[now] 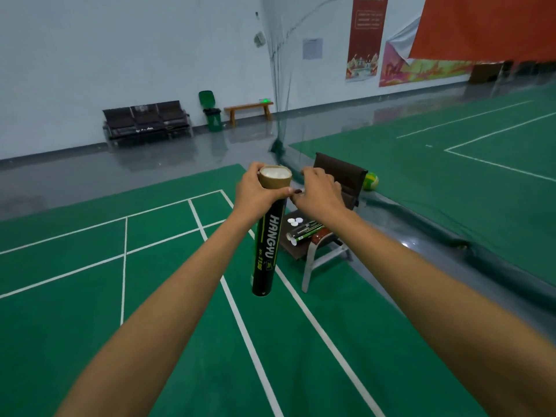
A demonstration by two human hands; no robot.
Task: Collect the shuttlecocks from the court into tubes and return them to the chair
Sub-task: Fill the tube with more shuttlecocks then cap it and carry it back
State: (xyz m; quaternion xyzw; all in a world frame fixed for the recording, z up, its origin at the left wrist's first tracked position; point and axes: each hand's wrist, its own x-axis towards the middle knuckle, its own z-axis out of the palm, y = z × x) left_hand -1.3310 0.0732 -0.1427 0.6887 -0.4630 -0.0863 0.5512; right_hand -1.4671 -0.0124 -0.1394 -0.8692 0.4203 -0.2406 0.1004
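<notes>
head: tube (pixel 266 251) in left hand (pixel 255 194)

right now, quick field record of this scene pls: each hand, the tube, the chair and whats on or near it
left hand: grips the tube near its top
right hand: beside the tube's top, fingers curled; unclear whether it holds anything
tube: black, roughly upright, top uncapped, white feathers visible inside
chair: just beyond the hands, at the court's edge
seat load: lying tubes, three white caps
behind chair: yellow-green ball on the floor
</notes>
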